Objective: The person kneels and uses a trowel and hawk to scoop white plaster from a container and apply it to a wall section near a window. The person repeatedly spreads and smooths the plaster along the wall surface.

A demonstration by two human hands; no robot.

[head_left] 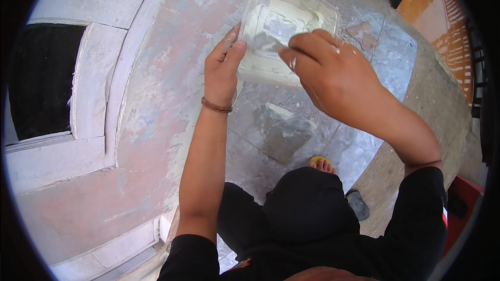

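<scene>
A clear rectangular plastic tub [273, 76] is held up by my left hand [225, 62], with the thumb at its left wall and the fingers behind. Pale cream putty [284, 5] coats the inside of the tub and its walls. My right hand [328, 67] is closed, its knuckles spotted with white, over the tub's right side. From that grip a flat grey scraper blade [264, 45], smeared by motion, reaches into the tub; its handle is hidden by my fingers.
To the left stands a wall [166, 73] with patchy putty and faded pink paint, and a white-framed opening [94, 78]. Whitened floor tiles [307, 114] lie below, with a flat broken piece [363, 36] on them. A dark sandal [358, 205] rests beside my legs.
</scene>
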